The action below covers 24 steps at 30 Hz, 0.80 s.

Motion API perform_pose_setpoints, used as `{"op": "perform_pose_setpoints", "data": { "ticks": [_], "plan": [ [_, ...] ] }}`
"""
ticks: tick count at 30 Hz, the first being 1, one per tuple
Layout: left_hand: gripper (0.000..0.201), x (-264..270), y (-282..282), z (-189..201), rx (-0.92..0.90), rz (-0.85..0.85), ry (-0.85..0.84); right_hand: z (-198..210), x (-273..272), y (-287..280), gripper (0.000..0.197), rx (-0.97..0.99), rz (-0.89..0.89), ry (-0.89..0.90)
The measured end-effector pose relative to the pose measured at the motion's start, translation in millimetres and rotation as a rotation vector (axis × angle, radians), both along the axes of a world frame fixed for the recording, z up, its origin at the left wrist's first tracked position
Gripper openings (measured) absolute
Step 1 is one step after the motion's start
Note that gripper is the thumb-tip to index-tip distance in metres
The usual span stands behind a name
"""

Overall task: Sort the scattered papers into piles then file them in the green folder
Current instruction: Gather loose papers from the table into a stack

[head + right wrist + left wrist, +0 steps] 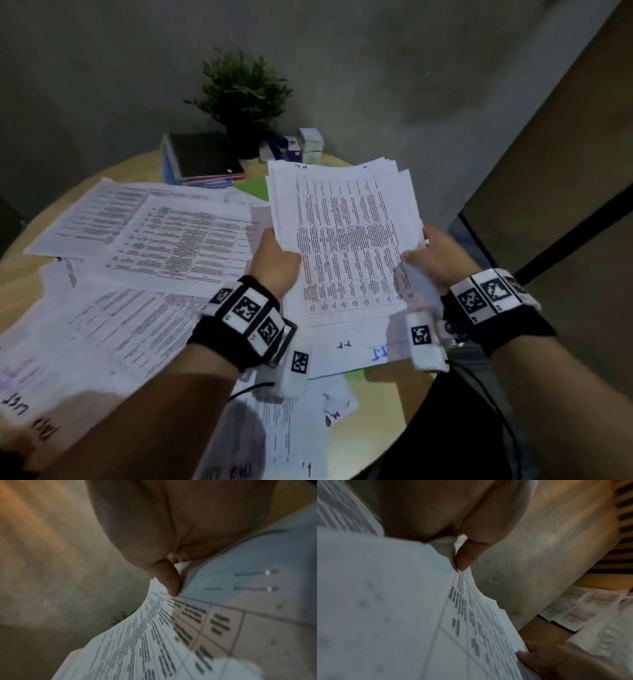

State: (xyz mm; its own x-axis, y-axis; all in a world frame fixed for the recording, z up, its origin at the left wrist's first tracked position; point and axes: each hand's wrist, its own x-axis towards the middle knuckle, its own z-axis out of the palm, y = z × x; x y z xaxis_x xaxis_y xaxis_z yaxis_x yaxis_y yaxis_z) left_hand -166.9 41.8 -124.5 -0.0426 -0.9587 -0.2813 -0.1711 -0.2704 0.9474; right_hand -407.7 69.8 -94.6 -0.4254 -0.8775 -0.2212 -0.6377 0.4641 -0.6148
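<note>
Both hands hold one stack [346, 236] of printed sheets, raised off the table [376, 407]. Left hand [274, 260] grips the stack's left edge, thumb on top, fingers curled beneath. Right hand [435, 253] grips the right edge the same way. In the wrist views each thumb presses onto the top sheet, a ruled table of text. Sheet edges at the far end, away from the hands, are fanned and uneven.

Loose papers [144, 246] lie spread to the left of the left hand and below both wrists, overlapping. Folder [255, 186]: a green patch shows just beyond the left hand, mostly covered by the stack; another green bit shows under papers near the right wrist. Whether it lies open cannot be told.

Step in hand, by judgement: gathering and squaring one pile; sorting is only part done. Next move likely calls for tapping the edges flush, then setting the stack down apart from the loose papers without letting sheets slip.
</note>
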Motion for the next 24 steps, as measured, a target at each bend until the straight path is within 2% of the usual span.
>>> {"op": "perform_pose_setpoints", "data": {
  "ticks": [3, 4, 6, 7, 9, 11, 13, 22, 24],
  "plan": [
    [0.064, -36, -17, -10, 0.019, -0.066, -0.080, -10, -31, -17, 0.040, 0.074, -0.030, 0.070],
    [0.066, -46, -21, -13, 0.027, -0.082, -0.094, -14, -38, -21, 0.036, 0.107, -0.024, 0.099],
    [0.054, -64, -26, -16, 0.065, -0.105, -0.110, -25, -52, -30, 0.030, 0.140, -0.032, 0.165],
    [0.058, -71, -29, -22, 0.079, -0.097, -0.100, -31, -57, -33, 0.026, 0.143, -0.046, 0.186],
    [0.079, -84, -38, -38, 0.094, -0.076, -0.112, -43, -65, -38, 0.023, 0.158, -0.081, 0.225],
    [0.094, -90, -45, -55, 0.087, -0.039, -0.173, -51, -71, -39, 0.046, 0.240, -0.118, 0.291],
    [0.094, -94, -36, -46, 0.110, -0.035, -0.151, -56, -75, -37, 0.066, 0.315, -0.132, 0.333],
    [0.086, -109, -35, -50, 0.166, -0.018, 0.063, -52, -82, -40, 0.058, 0.405, -0.085, 0.035],
    [0.095, -111, -37, -52, 0.180, -0.003, 0.137, -48, -81, -43, 0.063, 0.416, -0.067, 0.014]
  ]
}}
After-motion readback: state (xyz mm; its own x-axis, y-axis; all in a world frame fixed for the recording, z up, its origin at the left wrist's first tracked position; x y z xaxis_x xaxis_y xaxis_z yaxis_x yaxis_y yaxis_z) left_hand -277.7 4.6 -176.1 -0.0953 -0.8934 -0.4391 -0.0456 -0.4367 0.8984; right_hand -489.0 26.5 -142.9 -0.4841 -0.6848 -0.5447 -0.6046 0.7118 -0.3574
